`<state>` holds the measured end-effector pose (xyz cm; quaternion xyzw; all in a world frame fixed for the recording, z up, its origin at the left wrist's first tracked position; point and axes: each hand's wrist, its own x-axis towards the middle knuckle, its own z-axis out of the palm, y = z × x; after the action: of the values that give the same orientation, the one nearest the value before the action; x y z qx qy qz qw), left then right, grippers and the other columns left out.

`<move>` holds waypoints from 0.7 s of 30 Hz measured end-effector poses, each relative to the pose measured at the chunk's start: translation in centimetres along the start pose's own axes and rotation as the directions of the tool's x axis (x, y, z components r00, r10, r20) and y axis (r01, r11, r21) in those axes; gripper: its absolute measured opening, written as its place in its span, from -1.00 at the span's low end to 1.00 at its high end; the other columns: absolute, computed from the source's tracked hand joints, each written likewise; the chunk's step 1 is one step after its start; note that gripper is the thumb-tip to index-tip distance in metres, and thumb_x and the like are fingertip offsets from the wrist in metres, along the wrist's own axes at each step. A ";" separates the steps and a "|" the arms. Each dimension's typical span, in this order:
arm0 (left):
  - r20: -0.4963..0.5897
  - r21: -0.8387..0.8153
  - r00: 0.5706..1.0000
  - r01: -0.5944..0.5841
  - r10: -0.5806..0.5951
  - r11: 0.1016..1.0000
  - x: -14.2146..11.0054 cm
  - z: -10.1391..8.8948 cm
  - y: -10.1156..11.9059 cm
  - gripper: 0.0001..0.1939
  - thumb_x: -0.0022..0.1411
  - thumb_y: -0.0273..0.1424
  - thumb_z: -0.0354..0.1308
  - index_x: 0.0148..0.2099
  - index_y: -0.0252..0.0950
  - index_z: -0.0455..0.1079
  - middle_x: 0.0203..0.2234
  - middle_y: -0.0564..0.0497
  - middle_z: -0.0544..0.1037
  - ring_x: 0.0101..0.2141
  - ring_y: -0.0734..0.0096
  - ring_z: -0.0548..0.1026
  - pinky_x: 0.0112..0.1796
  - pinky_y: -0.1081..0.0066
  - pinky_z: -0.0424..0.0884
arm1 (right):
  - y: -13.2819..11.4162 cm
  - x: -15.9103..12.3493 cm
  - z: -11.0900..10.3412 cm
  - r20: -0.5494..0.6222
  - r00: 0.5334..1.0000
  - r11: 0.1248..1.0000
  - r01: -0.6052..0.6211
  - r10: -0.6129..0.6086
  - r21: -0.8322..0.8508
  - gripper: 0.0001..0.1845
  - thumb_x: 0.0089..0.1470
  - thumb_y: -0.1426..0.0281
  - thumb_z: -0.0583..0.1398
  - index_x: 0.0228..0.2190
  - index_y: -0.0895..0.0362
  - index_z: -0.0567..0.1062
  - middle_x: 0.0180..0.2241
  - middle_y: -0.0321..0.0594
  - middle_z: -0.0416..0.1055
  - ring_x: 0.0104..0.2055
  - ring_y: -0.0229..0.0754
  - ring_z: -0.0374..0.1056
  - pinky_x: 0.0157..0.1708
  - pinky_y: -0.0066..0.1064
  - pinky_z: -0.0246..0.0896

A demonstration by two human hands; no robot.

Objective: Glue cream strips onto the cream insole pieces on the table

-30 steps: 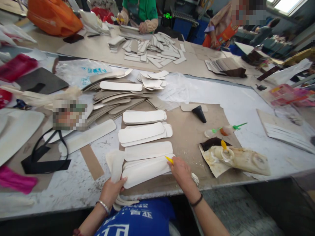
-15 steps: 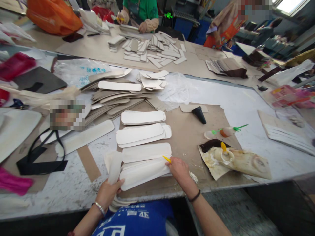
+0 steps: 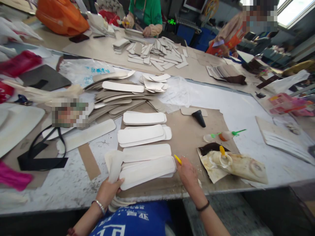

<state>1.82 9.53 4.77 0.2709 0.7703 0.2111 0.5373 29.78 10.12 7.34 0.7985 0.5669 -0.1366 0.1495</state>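
My left hand (image 3: pixel 108 192) is closed at the near-left end of a white rounded strip (image 3: pixel 147 173), its thumb pressing on that end. A narrow curled white piece (image 3: pixel 115 167) rises beside its fingers. The strip lies over several similar ones, fanned out. My right hand (image 3: pixel 189 173), just right of the strip's far end, is closed around a thin yellow spreader (image 3: pixel 177 159); only the spreader's tip shows. Farther up lie another white strip (image 3: pixel 147 152), a stack of white strips (image 3: pixel 140 135) and another stack (image 3: pixel 144 118).
To the right, a glue-stained pouch (image 3: pixel 240 165) has a yellow piece (image 3: pixel 222 150) sticking up. Beyond are small bottles (image 3: pixel 225 135) and a black cone (image 3: pixel 199 118). Grey-backed strips (image 3: pixel 118 98) are piled behind. A person in green (image 3: pixel 147 14) works across the table.
My right hand with the yellow spreader has moved right, off the strip's end. My left hand stays at the strip's left end. The view has shifted slightly.
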 end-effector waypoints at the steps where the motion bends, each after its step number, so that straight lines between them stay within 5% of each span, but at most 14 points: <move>1: 0.001 -0.012 1.000 0.004 -0.004 1.000 0.0 0.0 0.0 -0.84 -0.16 -0.45 0.20 -0.67 -0.26 0.29 -0.85 0.14 0.31 -0.73 0.44 0.28 -0.62 0.47 0.25 | 0.1 -0.1 0.1 -0.004 1.000 1.000 0.020 -0.020 0.009 -0.70 0.23 0.37 -0.07 -0.24 0.14 0.44 -0.25 -0.09 0.42 -0.26 -0.18 0.39 -0.36 -0.45 0.18; 9: 0.022 -0.136 0.999 0.035 -0.032 0.990 0.7 -0.1 -1.2 -0.87 -0.23 -0.41 0.24 -0.59 -0.31 0.34 -0.80 0.11 0.37 -0.69 0.42 0.33 -0.62 0.46 0.27 | -0.8 -1.8 1.5 0.013 0.998 0.998 0.067 -0.067 0.012 -0.61 0.18 0.50 -0.06 0.01 0.15 0.33 -0.17 -0.09 0.38 -0.25 -0.17 0.37 -0.32 -0.44 0.24; 21: -0.020 -0.286 1.000 0.006 -0.012 0.958 -0.1 -2.2 -1.5 -0.63 -0.36 -0.24 0.32 -0.49 -0.41 0.40 -0.75 0.08 0.40 -0.65 0.44 0.32 -0.60 0.44 0.24 | -2.2 -2.9 3.7 0.002 0.997 0.997 0.071 -0.071 -0.026 -0.53 0.17 0.49 -0.12 0.09 0.22 0.24 -0.20 0.00 0.33 -0.28 -0.07 0.38 -0.39 -0.35 0.27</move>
<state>-0.47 8.20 4.65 0.1847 0.7388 0.3206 0.5632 26.57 6.86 4.89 0.7758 0.5967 -0.1349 0.1550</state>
